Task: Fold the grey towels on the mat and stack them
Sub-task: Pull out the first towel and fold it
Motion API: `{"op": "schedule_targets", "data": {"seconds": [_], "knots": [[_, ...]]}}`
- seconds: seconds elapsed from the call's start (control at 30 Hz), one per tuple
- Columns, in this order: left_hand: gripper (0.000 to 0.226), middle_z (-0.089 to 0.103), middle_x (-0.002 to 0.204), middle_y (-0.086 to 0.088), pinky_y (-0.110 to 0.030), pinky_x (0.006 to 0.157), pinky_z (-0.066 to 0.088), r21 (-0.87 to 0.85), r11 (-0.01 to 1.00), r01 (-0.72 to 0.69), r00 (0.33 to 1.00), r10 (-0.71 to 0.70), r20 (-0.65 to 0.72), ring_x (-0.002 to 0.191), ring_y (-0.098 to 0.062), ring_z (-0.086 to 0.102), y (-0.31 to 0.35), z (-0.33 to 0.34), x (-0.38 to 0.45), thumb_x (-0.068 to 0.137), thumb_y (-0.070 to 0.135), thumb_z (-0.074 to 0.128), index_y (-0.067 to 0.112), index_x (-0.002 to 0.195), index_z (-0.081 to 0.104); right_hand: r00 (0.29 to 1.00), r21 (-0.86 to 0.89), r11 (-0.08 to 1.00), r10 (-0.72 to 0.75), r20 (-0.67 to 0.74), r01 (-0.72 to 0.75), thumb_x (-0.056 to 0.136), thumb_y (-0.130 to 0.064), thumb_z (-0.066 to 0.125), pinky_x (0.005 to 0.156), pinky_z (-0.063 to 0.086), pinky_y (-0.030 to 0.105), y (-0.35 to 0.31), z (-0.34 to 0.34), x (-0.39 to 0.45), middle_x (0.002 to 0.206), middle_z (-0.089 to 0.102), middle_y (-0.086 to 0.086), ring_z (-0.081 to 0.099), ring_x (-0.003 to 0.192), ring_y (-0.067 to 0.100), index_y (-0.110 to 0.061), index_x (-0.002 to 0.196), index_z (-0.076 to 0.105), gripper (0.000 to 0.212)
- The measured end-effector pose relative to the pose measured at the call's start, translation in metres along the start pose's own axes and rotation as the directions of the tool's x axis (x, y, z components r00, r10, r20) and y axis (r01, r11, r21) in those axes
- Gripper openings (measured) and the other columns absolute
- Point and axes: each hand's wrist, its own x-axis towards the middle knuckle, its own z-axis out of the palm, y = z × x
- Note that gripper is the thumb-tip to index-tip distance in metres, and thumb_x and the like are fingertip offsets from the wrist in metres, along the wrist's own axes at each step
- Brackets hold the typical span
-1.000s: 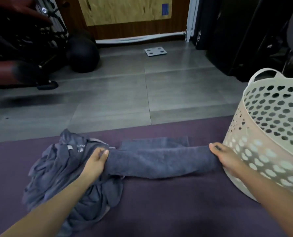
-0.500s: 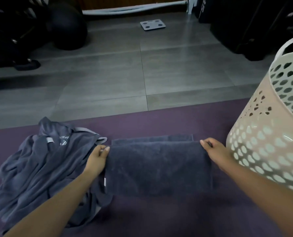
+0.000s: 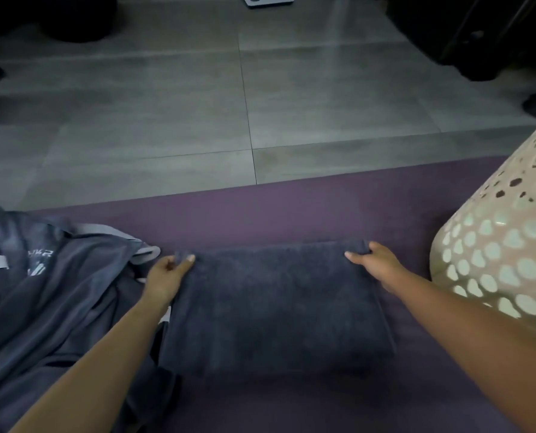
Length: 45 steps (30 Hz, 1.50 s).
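Since a moment ago you've carried the dark grey terry towel (image 3: 276,307)'s folded edge farther away, flattening it on the purple mat (image 3: 291,210). Your left hand (image 3: 166,276) and right hand (image 3: 376,264) each pinch a far corner. Crumpled grey towels (image 3: 51,301) lie left, a cream perforated laundry basket (image 3: 497,254) right.

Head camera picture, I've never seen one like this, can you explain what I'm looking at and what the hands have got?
No machine here: a camera worn on a person's head looks down at their own two bare hands. A folded grey towel lies on a purple mat. The left hand and the right hand each pinch a far corner of it. On the left lies a heap of grey cloth; on the right stands a pale perforated basket. Beyond is grey tiled floor.
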Motion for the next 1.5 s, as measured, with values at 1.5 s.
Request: {"op": "schedule_targets", "data": {"seconds": [1.5], "knots": [[0.043, 0.066, 0.111, -0.01, -0.042, 0.091, 0.052, -0.013, 0.982, 0.19, 0.953, -0.181, 0.245, 0.099, -0.025, 0.064, -0.053, -0.004, -0.109, 0.081, 0.021, 0.074, 0.009, 0.117, 0.055, 0.998, -0.632, 0.774, 0.002, 0.063, 0.038, 0.086, -0.035, 0.063, 0.101, 0.038, 0.044, 0.059, -0.015, -0.092, 0.143, 0.03, 0.024, 0.041, 0.126, 0.04, -0.008, 0.148, 0.0, 0.092]]}}
